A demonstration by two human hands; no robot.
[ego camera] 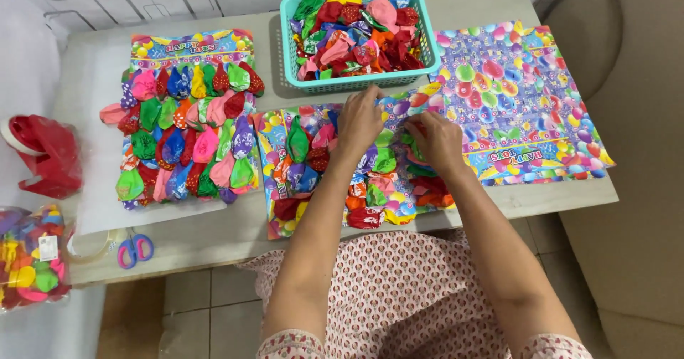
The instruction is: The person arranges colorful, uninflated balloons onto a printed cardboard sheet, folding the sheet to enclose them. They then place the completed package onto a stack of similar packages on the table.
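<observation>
Both bare forearms reach forward from the lap over the near edge of the grey rectangular table (214, 238), running close together and nearly parallel. The left hand (358, 121) lies palm down, fingers spread slightly and pointing toward the table's far edge, wrist straight. The right hand (436, 139) sits just beside it, nearer the table's right end, palm down, fingers curled inward with the fingertips (412, 122) pinched together and turned toward the left hand.

bright, even light; soft shadows, mild blur
</observation>
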